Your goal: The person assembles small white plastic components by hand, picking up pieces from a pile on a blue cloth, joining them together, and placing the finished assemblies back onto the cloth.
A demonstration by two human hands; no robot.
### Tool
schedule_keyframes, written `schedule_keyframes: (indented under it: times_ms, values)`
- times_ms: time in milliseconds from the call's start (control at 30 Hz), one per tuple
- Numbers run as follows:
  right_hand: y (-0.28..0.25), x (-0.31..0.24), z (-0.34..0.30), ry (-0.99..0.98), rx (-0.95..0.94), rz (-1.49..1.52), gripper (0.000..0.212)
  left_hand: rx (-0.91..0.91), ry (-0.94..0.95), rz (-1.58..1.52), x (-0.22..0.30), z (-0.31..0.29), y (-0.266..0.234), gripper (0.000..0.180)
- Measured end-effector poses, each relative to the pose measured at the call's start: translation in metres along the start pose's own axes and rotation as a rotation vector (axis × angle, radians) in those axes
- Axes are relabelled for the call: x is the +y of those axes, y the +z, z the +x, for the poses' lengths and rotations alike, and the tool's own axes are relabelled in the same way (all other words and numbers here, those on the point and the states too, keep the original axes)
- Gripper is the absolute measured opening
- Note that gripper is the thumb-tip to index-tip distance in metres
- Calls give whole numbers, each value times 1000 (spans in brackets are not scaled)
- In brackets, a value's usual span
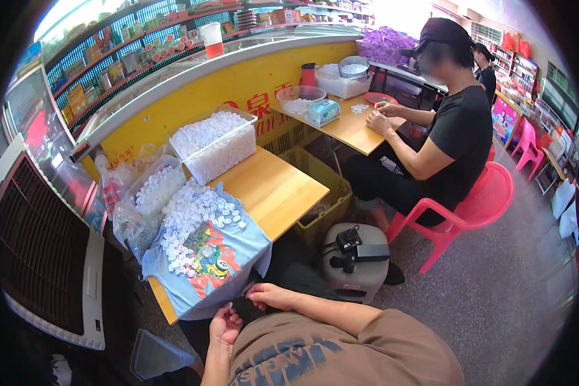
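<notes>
My left hand (225,327) is closed in a pinch on a small white plastic piece (230,305), just off the table's near edge. Close by on its right, my right hand (271,297) has its fingers pressed together; whatever they hold is too small to make out. Ahead of both hands, a light blue printed T-shirt (256,243) is spread over the wooden table (283,193). Many loose white plastic pieces (181,222), round with holes, lie heaped on the shirt. Behind them, a clear bin (235,157) is piled with white pieces.
Clear plastic bags (149,193) of pieces stand at the table's left. A grey stool (357,270) carries black devices. Beyond it, a person in black (460,128) sits on a pink chair (489,193) at another table. A yellow crate (321,225) sits between the tables; an air cooler (42,238) is left.
</notes>
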State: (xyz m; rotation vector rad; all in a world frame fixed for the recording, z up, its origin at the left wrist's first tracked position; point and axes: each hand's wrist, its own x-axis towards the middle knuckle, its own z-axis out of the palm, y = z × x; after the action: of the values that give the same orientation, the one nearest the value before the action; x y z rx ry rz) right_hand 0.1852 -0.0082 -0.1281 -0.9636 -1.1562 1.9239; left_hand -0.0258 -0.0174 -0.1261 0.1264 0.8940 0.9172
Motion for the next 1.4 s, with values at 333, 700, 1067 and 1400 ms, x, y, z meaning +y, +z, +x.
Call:
schedule_keyframes:
  times_ms: [333,700,1067,1400]
  values:
    - [8,5,-4,16,-4,20,24,43,12,-7,-7,-11,-2,6]
    - [12,-9,-7,42,85,-55,27,-226,189,437,6,-76,70,15]
    - [24,-13,16,269,5,19,27,-373,189,308,47,-95,90,24]
    - [22,-11,28,309,-18,110,23,-327,157,266,63,-71,97,23]
